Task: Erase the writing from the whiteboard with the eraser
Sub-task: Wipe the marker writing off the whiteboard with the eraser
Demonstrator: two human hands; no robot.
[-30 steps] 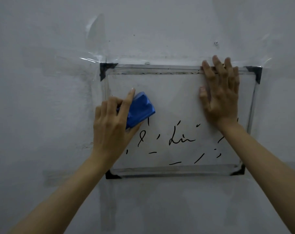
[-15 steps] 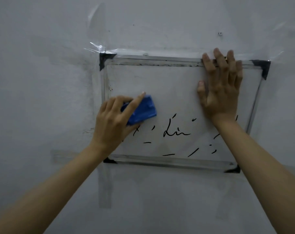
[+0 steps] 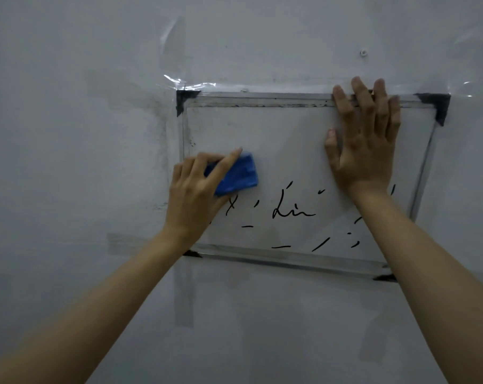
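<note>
Whiteboard (image 3: 276,139) | eraser (image 3: 240,174) half hidden by L hand (image 3: 196,195) | writing (image 3: 292,212) partly covered

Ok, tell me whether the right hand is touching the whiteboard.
Touching. The head view shows the right hand lying flat on the whiteboard, straight fingers reaching over its top frame edge.

Only text is black marker remnants on the whiteboard (image 3: 284,145), lower half of its face; centre fragment (image 3: 291,210) reads roughly "Lin", uncertain; left of it a mark like "8" or "x" (image 3: 230,207), partly behind a hand; rest is loose dashes and ticks, unreadable; no labels, brands or numbers legible elsewhere.
</note>
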